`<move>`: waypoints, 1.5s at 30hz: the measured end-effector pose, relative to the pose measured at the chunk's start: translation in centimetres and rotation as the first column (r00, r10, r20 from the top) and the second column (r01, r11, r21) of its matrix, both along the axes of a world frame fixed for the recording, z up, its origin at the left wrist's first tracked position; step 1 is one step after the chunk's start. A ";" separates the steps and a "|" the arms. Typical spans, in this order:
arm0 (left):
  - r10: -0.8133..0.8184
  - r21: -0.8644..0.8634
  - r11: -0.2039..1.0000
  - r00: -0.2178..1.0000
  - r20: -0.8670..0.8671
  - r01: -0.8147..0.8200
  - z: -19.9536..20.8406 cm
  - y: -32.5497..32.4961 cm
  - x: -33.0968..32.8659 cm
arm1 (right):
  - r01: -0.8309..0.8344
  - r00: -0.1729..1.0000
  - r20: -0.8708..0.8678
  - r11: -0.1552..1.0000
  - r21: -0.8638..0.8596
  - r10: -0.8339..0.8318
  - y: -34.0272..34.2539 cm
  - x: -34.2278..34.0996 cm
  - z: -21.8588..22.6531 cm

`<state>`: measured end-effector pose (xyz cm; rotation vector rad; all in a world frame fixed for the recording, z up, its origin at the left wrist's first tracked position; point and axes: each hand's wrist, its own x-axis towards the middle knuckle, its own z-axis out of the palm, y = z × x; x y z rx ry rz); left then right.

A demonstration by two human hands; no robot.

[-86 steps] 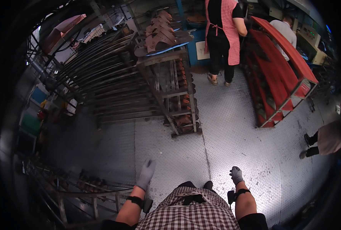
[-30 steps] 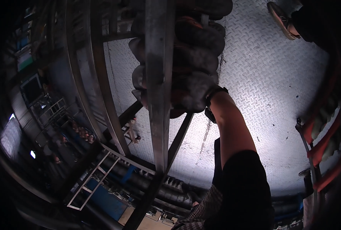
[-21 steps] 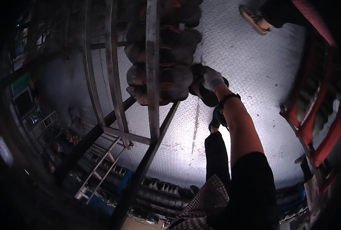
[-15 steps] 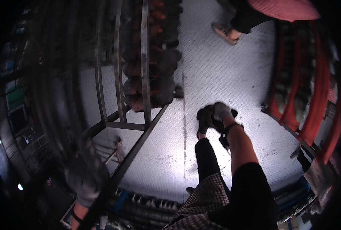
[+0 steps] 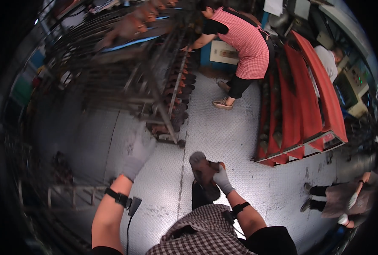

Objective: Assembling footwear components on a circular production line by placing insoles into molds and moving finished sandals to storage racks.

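My right hand (image 5: 224, 180), in a grey glove, grips a dark brown shoe (image 5: 204, 169) by its side, in front of my checked apron. The shoe is held up over the floor, its rounded dark end pointing away from me. My left hand (image 5: 139, 151), gloved too, is reached out to the left, near the lower end of a metal rack (image 5: 170, 132). Motion smears its fingers, so their closure cannot be made out. Rows of brown, dark-edged shoe-like pieces (image 5: 179, 102) fill that rack.
A red-panelled rack (image 5: 312, 100) stands to the right. Ahead, a person in a pink checked apron (image 5: 250, 44) bends at the metal rack. Another person (image 5: 327, 63) is behind the red rack; one in an apron (image 5: 344, 196) stands at right. The floor (image 5: 223, 127) is patterned metal plate.
My view has lifted and now takes in more of the room. My left hand has come up from the lower left. The right hand now holds the shoe closer to my apron.
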<state>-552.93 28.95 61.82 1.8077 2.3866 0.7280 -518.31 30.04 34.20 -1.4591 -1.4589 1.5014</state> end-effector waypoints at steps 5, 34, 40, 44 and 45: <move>0.216 -0.332 0.943 0.770 0.601 -0.006 -1.4 -25.5 5.0 | -0.052 0.998 0.038 0.918 0.394 0.040 -9.7 -9.3 10.9; 0.273 -0.415 0.449 -0.321 0.907 -0.791 2.9 -83.3 -17.4 | -0.609 -0.051 0.317 -0.281 0.741 0.947 -67.7 -63.7 27.7; 0.860 -0.317 0.185 -0.003 0.511 -0.930 -2.2 -96.7 -23.2 | -0.847 -0.205 0.305 -0.325 0.421 0.930 -78.5 -77.0 24.7; 0.757 -0.296 -0.185 -0.328 0.566 -0.937 -2.5 -105.9 -25.2 | -0.947 -0.257 0.253 -0.295 0.126 0.933 -84.5 -86.1 22.4; 0.656 -0.365 -0.249 -0.433 0.618 -0.897 -4.0 -108.9 -25.1 | -0.954 -0.285 0.119 -0.293 0.061 0.951 -86.0 -88.2 21.9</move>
